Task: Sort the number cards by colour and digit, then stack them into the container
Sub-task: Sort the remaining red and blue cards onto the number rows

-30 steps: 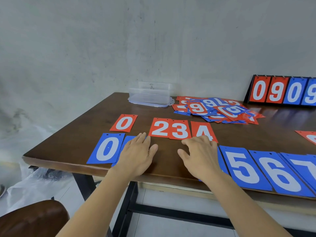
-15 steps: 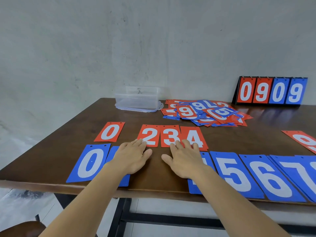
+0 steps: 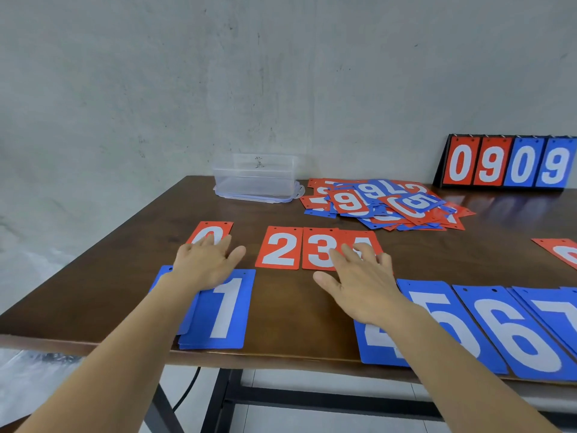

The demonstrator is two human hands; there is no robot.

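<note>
Red cards lie in a row: red 0 [image 3: 215,229], red 2 [image 3: 280,249], red 3 [image 3: 318,250], red 4 [image 3: 362,238]. Nearer me lie blue cards: blue 1 [image 3: 223,310], blue 4 [image 3: 379,345], blue 5 [image 3: 446,317], blue 6 [image 3: 515,332], blue 7 [image 3: 555,307]. My left hand [image 3: 206,264] is flat with fingers straight, fingertips over the red 0, palm above the blue 1. My right hand [image 3: 359,282] is spread flat, fingers over the red 3 and red 4. A mixed heap of red and blue cards [image 3: 384,203] sits behind. The clear plastic container [image 3: 256,176] stands at the back.
A flip scoreboard [image 3: 507,162] reading 0909 stands at the back right of the brown table [image 3: 140,260]. Another red card [image 3: 562,251] lies at the right edge. A grey wall is behind; the table's front edge is close to me.
Both hands have moved forward, away from me: the left from the blue cards to the red 0, uncovering the blue 1, the right up onto the red 3 and 4.
</note>
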